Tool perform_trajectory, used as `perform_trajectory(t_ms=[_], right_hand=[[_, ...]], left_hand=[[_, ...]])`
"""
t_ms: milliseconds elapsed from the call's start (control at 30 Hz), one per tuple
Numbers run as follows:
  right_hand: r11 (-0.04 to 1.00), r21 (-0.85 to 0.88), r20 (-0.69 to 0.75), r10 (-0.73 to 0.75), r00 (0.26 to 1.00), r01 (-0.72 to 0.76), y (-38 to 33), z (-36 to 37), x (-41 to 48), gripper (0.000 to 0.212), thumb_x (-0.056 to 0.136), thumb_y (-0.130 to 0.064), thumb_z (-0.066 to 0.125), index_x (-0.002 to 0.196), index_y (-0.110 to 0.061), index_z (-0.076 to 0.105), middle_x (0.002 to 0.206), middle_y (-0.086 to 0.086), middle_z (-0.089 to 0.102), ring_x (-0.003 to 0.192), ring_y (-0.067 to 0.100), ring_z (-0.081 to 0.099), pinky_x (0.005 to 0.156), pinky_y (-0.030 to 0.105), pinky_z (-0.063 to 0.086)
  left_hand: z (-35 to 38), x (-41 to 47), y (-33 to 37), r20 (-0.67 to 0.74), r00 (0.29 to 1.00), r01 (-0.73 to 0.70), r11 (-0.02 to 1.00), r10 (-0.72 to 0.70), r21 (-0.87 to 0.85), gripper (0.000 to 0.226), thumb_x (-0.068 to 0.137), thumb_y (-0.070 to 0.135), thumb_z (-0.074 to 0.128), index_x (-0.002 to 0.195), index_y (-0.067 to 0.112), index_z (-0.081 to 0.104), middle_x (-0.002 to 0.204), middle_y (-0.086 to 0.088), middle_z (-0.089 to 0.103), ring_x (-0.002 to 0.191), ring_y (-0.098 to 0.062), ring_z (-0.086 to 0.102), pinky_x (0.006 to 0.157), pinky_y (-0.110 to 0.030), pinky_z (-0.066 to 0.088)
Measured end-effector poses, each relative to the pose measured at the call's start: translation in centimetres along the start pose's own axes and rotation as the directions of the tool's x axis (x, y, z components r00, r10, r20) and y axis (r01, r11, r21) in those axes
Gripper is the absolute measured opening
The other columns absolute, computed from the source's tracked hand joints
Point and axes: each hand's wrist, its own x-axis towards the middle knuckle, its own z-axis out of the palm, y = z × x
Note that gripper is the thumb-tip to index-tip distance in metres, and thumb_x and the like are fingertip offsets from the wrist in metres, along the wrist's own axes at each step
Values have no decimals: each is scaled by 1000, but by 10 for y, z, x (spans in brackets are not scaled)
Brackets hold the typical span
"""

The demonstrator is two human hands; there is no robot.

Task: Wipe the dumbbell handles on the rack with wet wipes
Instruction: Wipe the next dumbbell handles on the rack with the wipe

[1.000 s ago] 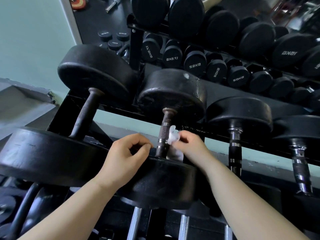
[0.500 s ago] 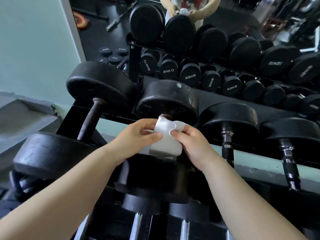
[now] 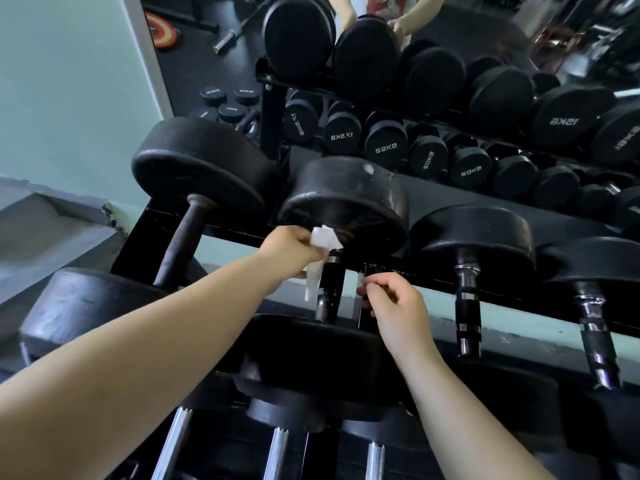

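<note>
Nearest to me, under my forearms, the bright lower handles (image 3: 278,455) of the rack's bottom tier poke out past its front edge; they are not the ones I am working on. Just above them sits the dumbbell (image 3: 311,348) I have chosen, second from the left end of the rack (image 3: 426,273). It lies front to back across the top tier, so its bar runs away from me and I can reach round it from either side. My right hand (image 3: 398,306) hovers just right of that bar, off the metal, fingers curled in and thumb against forefinger. I can see nothing held in it; I judge it is waiting there to steady or turn the weight. The handle (image 3: 331,277) itself is dark and knurled, with most of its length bare. At its far end my left hand (image 3: 289,252) pinches the wet wipe (image 3: 325,238), thumb and fingers closed tight on the bunched top, with a loose tail hanging down along the bar's left side. I hold it high, against the back weight, because a stroke from there can drag the cloth down the whole grip towards me. The wipe touches the bar's top end but is not wrapped round it, so I judge the wiping of this bar is only starting. Further left a rusty handle (image 3: 183,240) waits, and to the right are two chrome handles (image 3: 467,299). Beyond the back rail a mirror (image 3: 214,57) shows more weights.
</note>
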Motion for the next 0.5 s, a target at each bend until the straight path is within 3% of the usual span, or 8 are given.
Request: perform_trajectory(t_ms=[67,167,233,300,367,500], right_hand=[[1000,-2,23,-2,1000,2,1,-1,0,25,88,-9,47,75,-28,57,75,-3,60,72,18,52,59,19,41],[1000,-13,34,-20,999,21,1,-2,0,23,87,-9,48,72,-23,60,74,-2,62,70,16,53,50,10,37],[1000,-15,34,-23,999,23,0,-2,0,25,86,-7,48,70,-22,60,74,-5,63,71,15,55,52,8,38],[1000,-22,39,-16,999,17,1,-1,1,26,86,-7,48,69,-23,61,73,-8,64,74,18,58,57,11,41],[999,-42,48,-17,999,19,1,-1,1,26,86,-7,48,70,-22,62,75,-8,64,77,19,60,60,12,42],[999,-37,39,-21,999,23,1,-3,1,26,85,-6,48,69,-21,62,74,-2,65,73,22,58,54,8,39]], left_hand=[[7,7,-3,25,999,30,996,-28,-85,16,84,8,61,69,13,60,74,-2,59,73,-14,57,67,-26,54],[8,8,-16,86,994,85,983,-72,-162,17,82,0,62,69,10,58,73,-7,58,71,-20,57,80,-39,52],[4,6,-24,153,986,77,997,-73,-20,24,78,-3,64,62,11,54,65,-5,53,64,-16,54,70,-30,50],[2,1,-22,221,971,67,988,-97,139,30,76,-4,65,56,12,49,55,-1,48,47,-6,51,48,-15,44],[2,1,-21,234,968,56,989,-87,136,30,76,-4,66,55,9,49,47,2,48,36,0,47,38,-11,37],[5,9,-25,122,992,25,997,-17,-72,26,76,-3,68,57,12,61,49,8,57,56,-9,53,55,-18,44]])
